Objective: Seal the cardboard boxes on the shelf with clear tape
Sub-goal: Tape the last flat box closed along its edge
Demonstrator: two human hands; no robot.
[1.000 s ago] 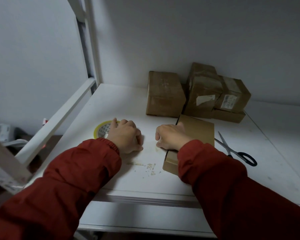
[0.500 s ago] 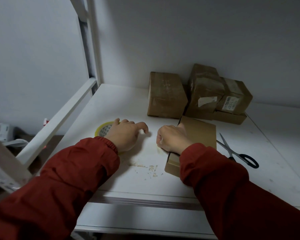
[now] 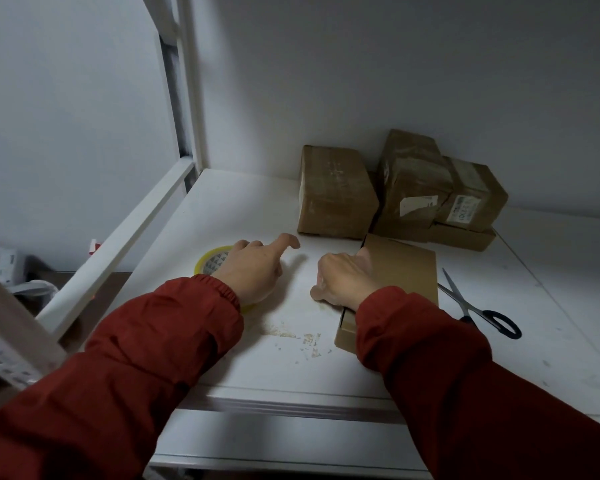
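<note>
At centre frame the left hand (image 3: 253, 271) rests palm-down on the yellow-cored tape roll (image 3: 210, 259), index finger stretched forward, grasping nothing. Just right of it, the right hand (image 3: 345, 278) curls its fingers on the left edge of the flat cardboard box (image 3: 406, 268) lying on the white shelf (image 3: 243, 209). Scissors (image 3: 478, 311) lie right of the box, and taped cardboard boxes (image 3: 336, 195) stand behind it.

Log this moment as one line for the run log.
left hand on tape roll, index finger out | right hand curled on left edge of flat box | scissors right of box, untouched
</note>
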